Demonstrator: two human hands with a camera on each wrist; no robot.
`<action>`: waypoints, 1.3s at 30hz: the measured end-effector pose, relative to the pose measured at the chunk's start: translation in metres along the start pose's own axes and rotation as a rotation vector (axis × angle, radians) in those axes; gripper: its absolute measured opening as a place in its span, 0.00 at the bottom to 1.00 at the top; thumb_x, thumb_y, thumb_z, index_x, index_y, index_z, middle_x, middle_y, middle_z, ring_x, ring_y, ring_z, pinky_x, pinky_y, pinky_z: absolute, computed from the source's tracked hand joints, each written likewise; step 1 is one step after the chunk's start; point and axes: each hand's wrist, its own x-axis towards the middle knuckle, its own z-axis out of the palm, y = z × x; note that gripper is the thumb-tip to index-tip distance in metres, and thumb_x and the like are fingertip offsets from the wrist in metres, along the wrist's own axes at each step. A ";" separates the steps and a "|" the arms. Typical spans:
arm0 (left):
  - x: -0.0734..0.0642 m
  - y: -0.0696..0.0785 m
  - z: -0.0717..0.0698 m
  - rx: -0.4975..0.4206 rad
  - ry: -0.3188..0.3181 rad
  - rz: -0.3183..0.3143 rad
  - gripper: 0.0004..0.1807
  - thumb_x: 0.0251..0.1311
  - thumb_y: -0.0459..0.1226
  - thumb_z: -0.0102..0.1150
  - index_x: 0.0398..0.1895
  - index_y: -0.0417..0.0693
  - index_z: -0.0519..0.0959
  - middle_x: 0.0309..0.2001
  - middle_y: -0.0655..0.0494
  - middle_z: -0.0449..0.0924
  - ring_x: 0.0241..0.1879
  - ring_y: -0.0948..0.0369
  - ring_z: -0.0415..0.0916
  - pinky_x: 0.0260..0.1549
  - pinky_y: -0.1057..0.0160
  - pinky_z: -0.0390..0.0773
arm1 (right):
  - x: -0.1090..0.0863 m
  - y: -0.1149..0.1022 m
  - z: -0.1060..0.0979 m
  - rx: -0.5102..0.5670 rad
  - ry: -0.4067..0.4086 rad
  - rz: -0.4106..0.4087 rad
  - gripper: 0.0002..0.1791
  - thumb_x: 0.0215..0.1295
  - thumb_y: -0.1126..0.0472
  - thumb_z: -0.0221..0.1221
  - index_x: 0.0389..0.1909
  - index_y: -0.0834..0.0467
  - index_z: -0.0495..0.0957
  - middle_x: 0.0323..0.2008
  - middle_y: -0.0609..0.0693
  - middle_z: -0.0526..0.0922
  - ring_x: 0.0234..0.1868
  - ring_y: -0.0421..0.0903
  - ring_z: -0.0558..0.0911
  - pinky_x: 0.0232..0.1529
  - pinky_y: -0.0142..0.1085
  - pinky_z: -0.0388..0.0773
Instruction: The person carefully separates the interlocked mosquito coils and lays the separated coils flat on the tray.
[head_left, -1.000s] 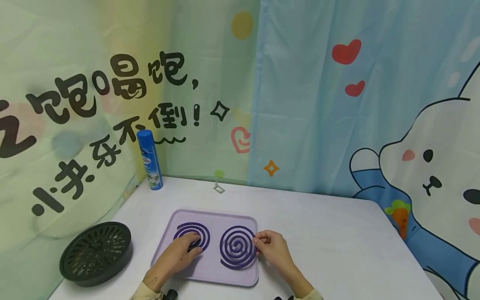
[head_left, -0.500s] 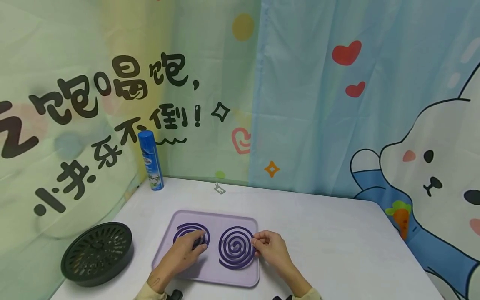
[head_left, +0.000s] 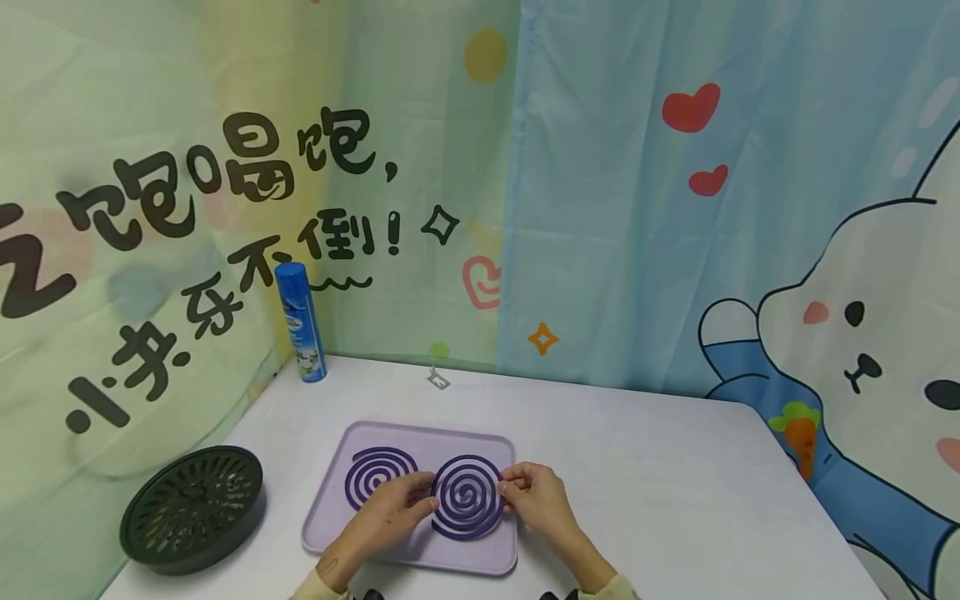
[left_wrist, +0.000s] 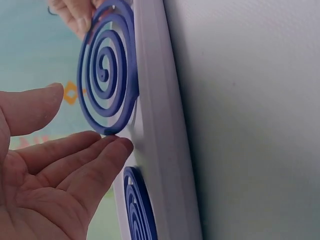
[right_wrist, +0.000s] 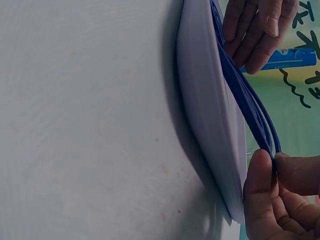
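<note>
My right hand (head_left: pixel 537 498) pinches the right edge of a dark purple mosquito coil (head_left: pixel 466 497) between thumb and fingers. In the right wrist view, that pinched edge of the coil (right_wrist: pixel 247 107) is raised off the tray, so the coil tilts. Extended fingertips of my left hand (head_left: pixel 390 512) are at the coil's opposite edge, and the thumb stands apart from it in the left wrist view. A second mosquito coil (head_left: pixel 375 473) lies on the left half of the pale purple tray (head_left: pixel 427 442), partly covered by my left hand.
A round black holder with a slotted lid (head_left: pixel 193 504) stands left of the tray. Towards the back left is a blue spray can (head_left: pixel 301 323). A small metal coil stand (head_left: pixel 438 378) lies near the table's back edge, before a printed curtain (head_left: pixel 592 208).
My left hand has moved right, from above the left coil to the edge of the right coil. The right hand has shifted slightly left with the coil it pinches.
</note>
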 end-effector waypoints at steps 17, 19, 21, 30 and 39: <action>0.001 0.004 0.002 0.044 0.019 -0.026 0.27 0.65 0.39 0.64 0.59 0.25 0.75 0.42 0.43 0.86 0.42 0.51 0.83 0.45 0.49 0.82 | 0.000 -0.006 0.007 -0.098 0.025 -0.043 0.07 0.58 0.74 0.64 0.39 0.70 0.82 0.27 0.53 0.83 0.23 0.39 0.81 0.23 0.27 0.81; 0.001 0.004 0.003 0.043 0.025 -0.030 0.27 0.64 0.39 0.64 0.58 0.26 0.76 0.42 0.44 0.85 0.42 0.52 0.82 0.45 0.50 0.82 | 0.000 -0.006 0.008 -0.102 0.028 -0.033 0.07 0.58 0.75 0.63 0.38 0.70 0.82 0.26 0.53 0.83 0.23 0.39 0.81 0.23 0.27 0.81; 0.001 0.003 0.004 0.042 0.027 -0.034 0.27 0.63 0.39 0.65 0.58 0.26 0.77 0.42 0.44 0.85 0.43 0.53 0.81 0.45 0.51 0.81 | 0.000 -0.006 0.008 -0.103 0.030 -0.029 0.07 0.58 0.75 0.63 0.38 0.70 0.82 0.26 0.53 0.83 0.23 0.40 0.80 0.23 0.27 0.81; 0.003 0.006 0.003 0.048 0.018 -0.048 0.28 0.63 0.41 0.65 0.58 0.27 0.76 0.37 0.51 0.82 0.40 0.58 0.77 0.43 0.55 0.80 | 0.002 -0.005 0.010 -0.116 -0.008 -0.046 0.09 0.57 0.77 0.62 0.39 0.71 0.82 0.27 0.54 0.84 0.24 0.40 0.81 0.25 0.27 0.81; 0.002 0.007 0.002 0.064 0.022 -0.052 0.27 0.64 0.41 0.65 0.59 0.28 0.76 0.31 0.56 0.76 0.34 0.62 0.71 0.35 0.63 0.74 | -0.002 -0.009 0.008 -0.215 -0.034 -0.079 0.12 0.63 0.73 0.60 0.47 0.72 0.82 0.32 0.54 0.85 0.31 0.40 0.82 0.32 0.28 0.82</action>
